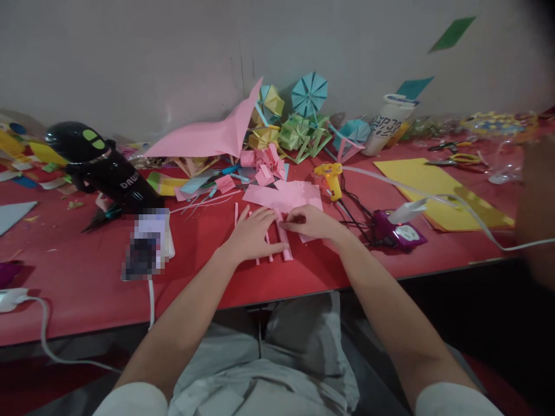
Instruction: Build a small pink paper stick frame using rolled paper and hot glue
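Several narrow pink paper strips or tubes lie on the red tabletop under and around my left hand. Its fingers are stretched out flat over them, and its thumb reaches a wider folded pink paper strip. At the upper part of that same strip, my right hand has its fingers curled in and pinched on the paper. Partly covered by both hands, flat pink paper sheets lie just behind.
A yellow glue gun stands near the right hand, its cord by a purple power block. Yellow sheets lie right. Left are a phone and a black tumbler. Paper umbrellas crowd the back.
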